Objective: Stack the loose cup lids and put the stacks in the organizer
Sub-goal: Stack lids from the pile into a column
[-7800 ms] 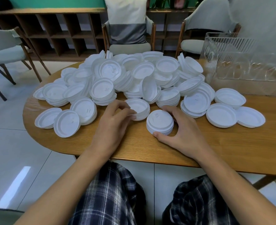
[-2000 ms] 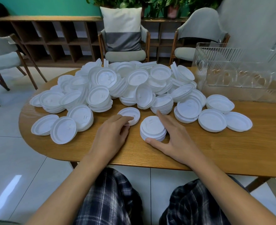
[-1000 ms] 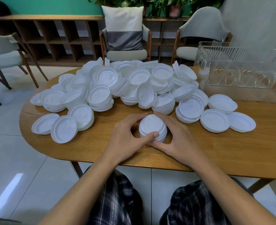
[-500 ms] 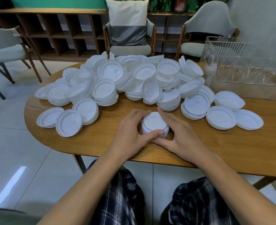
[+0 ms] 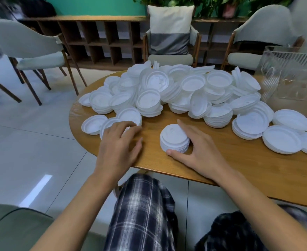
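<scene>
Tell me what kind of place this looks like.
Probably a café or office lounge, not a kitchen. A wooden table is heaped with white cup lids, cushioned armchairs stand around it, and open cubby shelves line a green wall with potted plants on top.

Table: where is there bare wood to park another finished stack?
Bare table along the near edge, right of the right hand and below the flat lids. A smaller patch lies between the left hand and the held stack. The far half under the lid pile is crowded.
</scene>
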The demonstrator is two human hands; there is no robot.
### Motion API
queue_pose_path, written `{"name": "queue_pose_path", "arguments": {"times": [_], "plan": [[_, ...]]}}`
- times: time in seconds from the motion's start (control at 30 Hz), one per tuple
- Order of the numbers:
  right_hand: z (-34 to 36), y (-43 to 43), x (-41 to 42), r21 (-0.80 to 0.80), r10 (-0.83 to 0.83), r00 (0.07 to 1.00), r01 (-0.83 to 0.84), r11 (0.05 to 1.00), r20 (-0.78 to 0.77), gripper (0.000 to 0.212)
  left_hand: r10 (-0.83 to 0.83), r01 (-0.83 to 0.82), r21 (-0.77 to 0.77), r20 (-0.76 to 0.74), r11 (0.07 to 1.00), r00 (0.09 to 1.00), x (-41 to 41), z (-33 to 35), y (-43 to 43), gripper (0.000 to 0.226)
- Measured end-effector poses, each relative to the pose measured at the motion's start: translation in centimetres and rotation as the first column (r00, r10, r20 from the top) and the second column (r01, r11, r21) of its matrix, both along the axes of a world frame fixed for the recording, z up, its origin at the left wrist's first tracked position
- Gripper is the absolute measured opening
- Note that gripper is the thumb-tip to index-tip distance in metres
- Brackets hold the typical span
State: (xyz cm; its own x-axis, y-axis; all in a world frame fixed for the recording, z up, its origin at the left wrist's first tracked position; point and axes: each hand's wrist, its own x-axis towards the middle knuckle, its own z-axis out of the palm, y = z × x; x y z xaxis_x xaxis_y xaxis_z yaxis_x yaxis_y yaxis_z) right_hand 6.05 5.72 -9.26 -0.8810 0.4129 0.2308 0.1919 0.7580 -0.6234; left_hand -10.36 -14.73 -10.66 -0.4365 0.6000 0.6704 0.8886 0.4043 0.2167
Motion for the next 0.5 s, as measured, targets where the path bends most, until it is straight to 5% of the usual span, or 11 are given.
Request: {"name": "queue_pose_path", "arguments": {"times": [0.13,0.5], "plan": [[0.2,-0.7,-1.2,0.018,0.009,1.000,-0.009,1.000,0.010,0.101,0.109,-0.109,-0.025,-0.024,0.994,0.994,-1.7,-0.6,-1.9,0.034],[0.0,-0.9,-1.5,0.025,0.001,1.000,-0.001,1.000,-0.002,0.100,-0.083,0.080,0.034,0.132,0.996,0.988,-3.0,-0.5,-1.4,0.039]]}}
